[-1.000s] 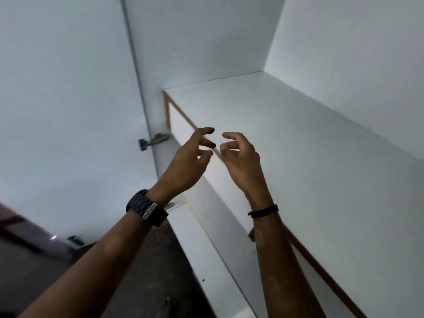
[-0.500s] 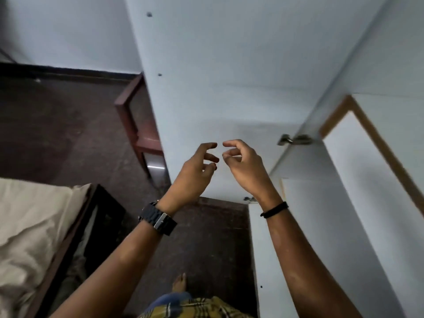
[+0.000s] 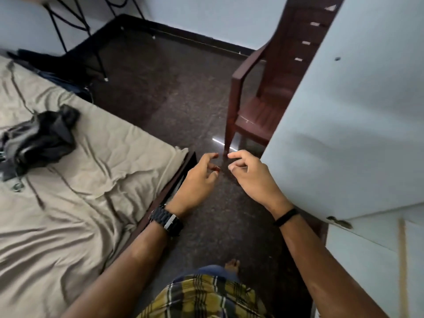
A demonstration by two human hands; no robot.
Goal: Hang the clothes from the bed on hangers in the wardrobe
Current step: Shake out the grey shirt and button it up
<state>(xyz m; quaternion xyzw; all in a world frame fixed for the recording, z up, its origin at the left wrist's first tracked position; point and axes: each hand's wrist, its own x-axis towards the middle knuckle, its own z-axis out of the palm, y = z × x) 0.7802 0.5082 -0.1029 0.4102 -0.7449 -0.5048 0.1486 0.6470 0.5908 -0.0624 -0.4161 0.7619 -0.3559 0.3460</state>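
Note:
A crumpled heap of dark grey and black clothes lies on the bed, which has a beige sheet and fills the left of the view. My left hand and my right hand hover side by side over the dark floor, well to the right of the clothes. Both hold nothing, with fingers loosely curled and apart. The white wardrobe door stands open on the right, just beside my right hand. No hanger is in sight.
A dark brown plastic chair stands behind the open door. A black metal frame stands at the far wall, beyond the bed. The white wardrobe body is at the lower right. Dark floor runs between bed and wardrobe.
The view has swung left from the wardrobe's inside, past the door, to the bed and floor. Both hands kept their empty, half-curled pose in front of me.

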